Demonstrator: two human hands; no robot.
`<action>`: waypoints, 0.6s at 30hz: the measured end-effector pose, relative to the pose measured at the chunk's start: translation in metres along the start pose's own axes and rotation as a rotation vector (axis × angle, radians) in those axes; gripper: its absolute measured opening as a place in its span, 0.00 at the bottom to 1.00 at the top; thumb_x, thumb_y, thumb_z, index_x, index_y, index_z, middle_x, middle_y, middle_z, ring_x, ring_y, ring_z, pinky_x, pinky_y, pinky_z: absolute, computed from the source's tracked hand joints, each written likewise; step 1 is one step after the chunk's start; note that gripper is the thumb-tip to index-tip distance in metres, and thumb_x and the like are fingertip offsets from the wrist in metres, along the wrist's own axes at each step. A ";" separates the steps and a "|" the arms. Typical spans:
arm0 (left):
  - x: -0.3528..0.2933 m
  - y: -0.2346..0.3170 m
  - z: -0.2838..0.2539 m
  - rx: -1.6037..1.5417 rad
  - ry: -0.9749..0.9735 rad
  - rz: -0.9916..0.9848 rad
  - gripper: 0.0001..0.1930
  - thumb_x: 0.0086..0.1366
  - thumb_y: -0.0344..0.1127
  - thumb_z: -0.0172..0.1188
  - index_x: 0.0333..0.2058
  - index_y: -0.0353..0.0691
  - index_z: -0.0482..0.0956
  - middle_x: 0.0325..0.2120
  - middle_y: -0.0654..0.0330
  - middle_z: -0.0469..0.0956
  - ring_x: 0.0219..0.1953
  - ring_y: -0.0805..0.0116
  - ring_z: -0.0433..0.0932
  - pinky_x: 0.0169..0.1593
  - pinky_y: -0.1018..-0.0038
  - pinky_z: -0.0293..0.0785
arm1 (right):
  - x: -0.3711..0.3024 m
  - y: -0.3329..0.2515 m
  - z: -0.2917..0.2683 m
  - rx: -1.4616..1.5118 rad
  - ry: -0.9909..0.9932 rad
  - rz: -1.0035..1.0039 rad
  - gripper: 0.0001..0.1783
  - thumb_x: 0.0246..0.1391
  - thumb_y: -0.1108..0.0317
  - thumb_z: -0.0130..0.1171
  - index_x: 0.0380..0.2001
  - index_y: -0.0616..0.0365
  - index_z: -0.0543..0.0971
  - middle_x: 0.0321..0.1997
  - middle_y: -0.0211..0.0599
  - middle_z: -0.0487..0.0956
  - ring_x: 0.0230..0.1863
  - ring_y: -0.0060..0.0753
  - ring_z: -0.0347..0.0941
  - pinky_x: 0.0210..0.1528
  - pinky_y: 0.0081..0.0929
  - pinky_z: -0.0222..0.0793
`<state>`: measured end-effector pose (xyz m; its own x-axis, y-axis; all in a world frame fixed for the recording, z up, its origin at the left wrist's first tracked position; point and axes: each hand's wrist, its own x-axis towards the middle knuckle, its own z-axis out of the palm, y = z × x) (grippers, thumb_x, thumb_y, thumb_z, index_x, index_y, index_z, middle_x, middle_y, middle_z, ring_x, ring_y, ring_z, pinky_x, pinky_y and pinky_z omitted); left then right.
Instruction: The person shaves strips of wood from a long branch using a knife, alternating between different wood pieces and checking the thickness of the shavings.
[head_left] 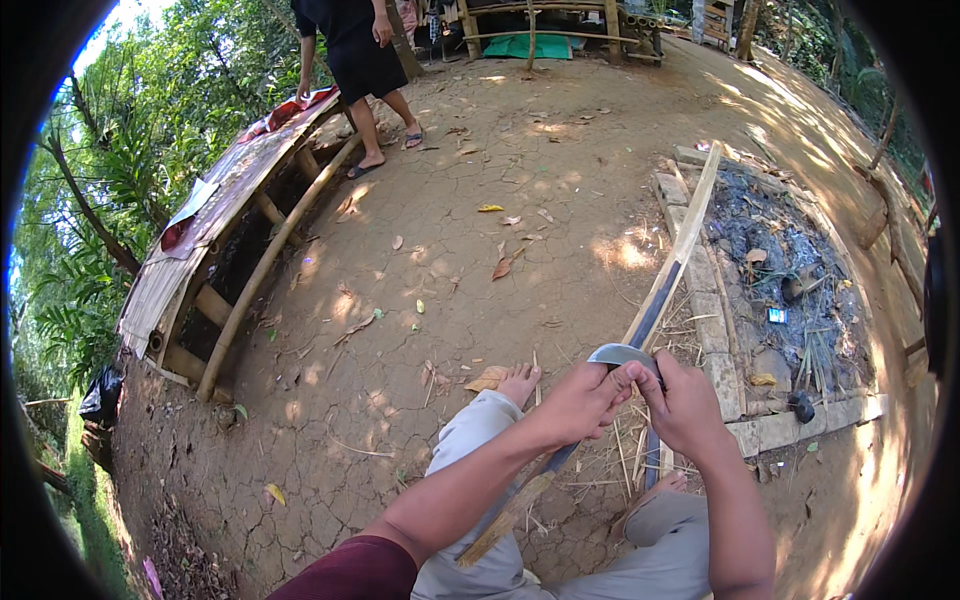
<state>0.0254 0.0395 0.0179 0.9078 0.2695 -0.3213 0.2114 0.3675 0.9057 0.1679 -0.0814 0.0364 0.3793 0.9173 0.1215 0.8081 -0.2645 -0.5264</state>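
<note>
A long wooden strip [690, 228], pale with a dark band along it, slants from the far right ground back between my legs. Across its middle lies a grey metal blade [618, 354] with a curved edge. My left hand [592, 402] is closed at the blade's left part, its thumb meeting my right thumb. My right hand [688, 408] is closed at the right end of the blade, where its fingers hide any handle. Another dark strip [653, 455] shows beneath my right hand, between my legs.
A fire pit [785, 290] full of ash, edged with bricks [710, 325], lies to the right. A low bamboo platform [190, 262] stands at left, with a person [365, 75] beside it. Dry leaves [505, 262] and shavings litter the cracked dirt. A bamboo structure [540, 12] stands far back.
</note>
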 end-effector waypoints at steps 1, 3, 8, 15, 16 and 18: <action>0.000 0.002 0.004 0.055 0.026 0.045 0.22 0.74 0.55 0.45 0.37 0.39 0.69 0.24 0.70 0.62 0.20 0.81 0.58 0.20 0.81 0.56 | 0.000 0.002 -0.002 -0.011 0.009 -0.005 0.23 0.65 0.48 0.49 0.30 0.60 0.70 0.20 0.54 0.76 0.26 0.63 0.75 0.26 0.52 0.67; -0.003 0.009 0.014 0.167 0.076 0.135 0.22 0.74 0.55 0.45 0.38 0.38 0.70 0.24 0.69 0.64 0.21 0.81 0.60 0.21 0.81 0.58 | -0.002 0.007 -0.003 -0.034 0.029 -0.012 0.24 0.65 0.47 0.50 0.30 0.60 0.70 0.20 0.53 0.76 0.25 0.63 0.75 0.26 0.52 0.66; -0.002 0.002 0.010 0.239 0.137 0.225 0.22 0.74 0.54 0.46 0.38 0.37 0.71 0.22 0.69 0.66 0.19 0.80 0.61 0.21 0.78 0.63 | 0.002 0.006 -0.001 -0.030 -0.028 -0.001 0.27 0.65 0.45 0.49 0.28 0.61 0.71 0.20 0.53 0.76 0.26 0.63 0.75 0.27 0.53 0.66; 0.002 -0.004 0.012 0.224 0.215 0.258 0.22 0.74 0.53 0.46 0.42 0.35 0.73 0.23 0.67 0.70 0.21 0.80 0.66 0.22 0.78 0.64 | 0.005 0.005 0.001 -0.013 -0.049 0.010 0.26 0.65 0.45 0.48 0.28 0.61 0.72 0.20 0.54 0.76 0.27 0.63 0.75 0.27 0.53 0.66; 0.003 -0.005 0.010 0.230 0.215 0.265 0.23 0.74 0.53 0.46 0.43 0.35 0.73 0.24 0.67 0.70 0.21 0.80 0.66 0.23 0.78 0.65 | 0.006 0.004 0.001 -0.019 -0.054 0.011 0.26 0.65 0.45 0.48 0.28 0.61 0.72 0.20 0.54 0.76 0.27 0.63 0.75 0.27 0.53 0.66; 0.002 -0.004 0.008 0.283 0.223 0.265 0.23 0.74 0.53 0.46 0.43 0.35 0.73 0.24 0.66 0.72 0.21 0.79 0.67 0.23 0.78 0.65 | 0.007 0.003 0.002 -0.005 -0.046 0.010 0.26 0.65 0.46 0.48 0.28 0.60 0.72 0.20 0.54 0.76 0.27 0.63 0.75 0.27 0.52 0.66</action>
<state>0.0295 0.0312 0.0159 0.8502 0.5184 -0.0917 0.1011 0.0103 0.9948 0.1723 -0.0752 0.0339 0.3665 0.9272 0.0771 0.8067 -0.2754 -0.5228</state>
